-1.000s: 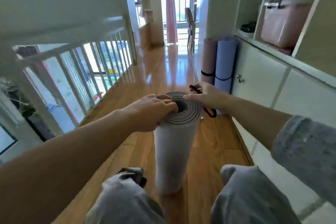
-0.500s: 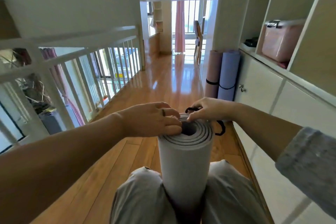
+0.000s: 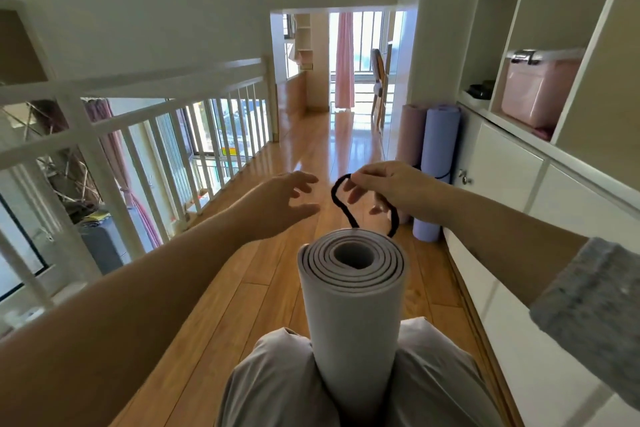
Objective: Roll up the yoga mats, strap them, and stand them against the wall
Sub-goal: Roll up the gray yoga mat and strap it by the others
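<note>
Grey mat (image 3: 349,295): rolled into a tight spiral and standing upright, its lower part clamped between the person's knees (image 3: 277,378), at 6 o'clock in the view; the open end faces the camera.
Strap (image 3: 335,199): a thin black loop hanging just past the mat's top rim, at 12 o'clock from it; its lower ends drop behind the rim, and I cannot tell whether they touch the mat.
Right hand (image 3: 391,191): at 1 o'clock from the mat's top, thumb and forefinger pinching the top of the strap, the other fingers loosely curled through the loop.
Left hand (image 3: 280,204): at 11 o'clock from the mat's top, fingers spread and slightly bent, gripping nothing, apart from both strap and mat.
Lilac mat (image 3: 438,156): rolled, upright on the floor (image 3: 242,270) at 1 o'clock, against the white cabinet (image 3: 502,177), a dark band round it.
Pink mat (image 3: 410,135): rolled, upright, touching the lilac mat's left side.
Pink box (image 3: 538,94): in a shelf compartment above the cabinet, at 2 o'clock.
Railing (image 3: 145,135): white bars running along the floor's edge, 9 to 11 o'clock.
</note>
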A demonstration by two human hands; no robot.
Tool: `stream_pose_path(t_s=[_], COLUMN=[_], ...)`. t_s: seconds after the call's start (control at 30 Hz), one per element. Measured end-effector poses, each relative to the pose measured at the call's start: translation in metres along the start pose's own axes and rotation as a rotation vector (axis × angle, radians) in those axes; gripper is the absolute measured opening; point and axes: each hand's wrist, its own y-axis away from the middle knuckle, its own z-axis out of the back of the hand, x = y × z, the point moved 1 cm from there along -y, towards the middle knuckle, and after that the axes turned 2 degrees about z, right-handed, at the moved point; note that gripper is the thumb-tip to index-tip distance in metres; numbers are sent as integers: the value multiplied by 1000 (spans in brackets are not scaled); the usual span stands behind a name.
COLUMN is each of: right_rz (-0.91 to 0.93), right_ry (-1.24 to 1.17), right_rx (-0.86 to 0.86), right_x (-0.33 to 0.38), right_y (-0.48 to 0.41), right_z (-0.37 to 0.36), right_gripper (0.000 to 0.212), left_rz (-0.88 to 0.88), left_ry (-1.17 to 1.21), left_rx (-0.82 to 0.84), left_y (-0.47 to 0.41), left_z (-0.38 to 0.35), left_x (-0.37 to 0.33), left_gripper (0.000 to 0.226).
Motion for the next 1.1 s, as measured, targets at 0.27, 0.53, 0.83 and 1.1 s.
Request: stream_pose_path(t_s=[0.27, 0.53, 0.83, 1.1], right_rz=[45, -202, -24, 29], right_ry=[-643, -947, -1326, -1188], right_rx=[-95, 38, 83, 5], right_x=[14, -9, 3, -3], right_y=[-7, -1, -10, -19], right_z=[4, 7, 11, 11], right_gripper=[28, 17, 39, 29], left_rz=[322, 222, 213, 306], left_ry=[909, 2173, 1582, 1632], left_rx=[14, -105, 284, -106], left_y=[-14, -9, -3, -6], left_z=[-29, -15, -10, -5], left_x=[-15, -24, -8, -11], left_gripper=[9, 34, 27, 28])
